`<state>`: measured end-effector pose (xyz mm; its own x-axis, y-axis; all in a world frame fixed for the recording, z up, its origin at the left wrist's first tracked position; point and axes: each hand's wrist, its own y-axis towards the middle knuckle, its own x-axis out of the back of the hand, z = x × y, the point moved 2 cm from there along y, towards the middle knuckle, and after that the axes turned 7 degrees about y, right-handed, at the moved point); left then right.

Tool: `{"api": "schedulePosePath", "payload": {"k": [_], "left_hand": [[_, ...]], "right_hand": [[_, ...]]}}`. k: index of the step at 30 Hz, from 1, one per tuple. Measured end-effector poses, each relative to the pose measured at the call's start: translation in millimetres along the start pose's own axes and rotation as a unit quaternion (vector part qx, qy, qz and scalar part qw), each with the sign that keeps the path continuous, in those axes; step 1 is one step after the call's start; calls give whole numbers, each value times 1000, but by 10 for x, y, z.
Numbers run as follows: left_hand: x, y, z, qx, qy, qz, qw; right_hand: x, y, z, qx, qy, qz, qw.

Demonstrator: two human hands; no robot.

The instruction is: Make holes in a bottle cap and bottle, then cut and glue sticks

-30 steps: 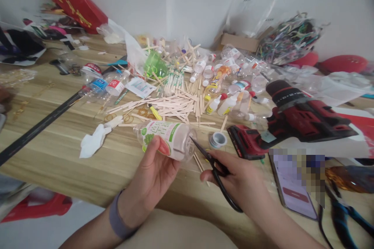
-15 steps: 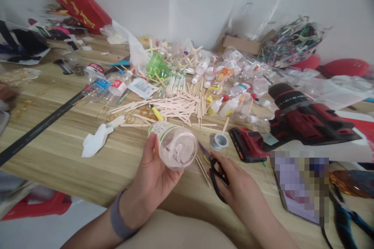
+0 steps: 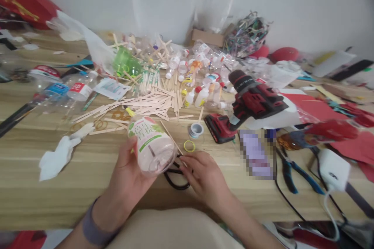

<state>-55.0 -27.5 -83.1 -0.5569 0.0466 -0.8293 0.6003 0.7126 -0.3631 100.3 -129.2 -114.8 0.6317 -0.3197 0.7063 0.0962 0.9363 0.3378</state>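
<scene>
a cluttered, pale wood-grain counter (image 3: 29, 200); above it the left hand (image 3: 124, 171) grips a clear, green-labelled plastic bottle (image 3: 156, 148). whether the right hand (image 3: 206, 177) grips the black-handled scissors (image 3: 177, 188) beside it, i cannot tell; best hold the bottle steady.

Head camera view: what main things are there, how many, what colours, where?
labelled bottle: one, clear, in left hand
scissors: one, black handles, by right hand
wooden sticks: many, pale, centre
drill: one, red-black, right of wooden sticks
spool: one, grey, left of drill
pliers: one, blue-black, right side
tissue: one, white, left side
other bottles: uncountable, mostly clear, towards back
strip bundle: one, multicoloured, back
white box: one, white, far right
table: one, wood-brown, underneath
wristband: one, purple-grey, lower left
left hand: one, bare, around labelled bottle
right hand: one, bare, grip on scissors unclear
</scene>
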Motion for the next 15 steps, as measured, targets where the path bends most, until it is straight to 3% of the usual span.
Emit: {"api": "schedulePosePath", "payload": {"k": [3, 6, 8, 11, 15], "left_hand": [[50, -2, -12, 57, 33, 93, 993], [98, -9, -34, 76, 43, 135, 987], [106, -22, -45, 87, 47, 143, 985], [90, -52, -57, 102, 63, 162, 980], [68, -81, -78, 91, 82, 164, 979]], "right_hand": [[261, -69, -266, -69, 33, -145, 986], [511, -73, -686, -156, 69, -305, 937], [633, 9, -953, -188, 109, -361, 907], [761, 232, -1200, -187, 163, -392, 886], [858, 555, -1255, -148, 231, -333, 902]]}}
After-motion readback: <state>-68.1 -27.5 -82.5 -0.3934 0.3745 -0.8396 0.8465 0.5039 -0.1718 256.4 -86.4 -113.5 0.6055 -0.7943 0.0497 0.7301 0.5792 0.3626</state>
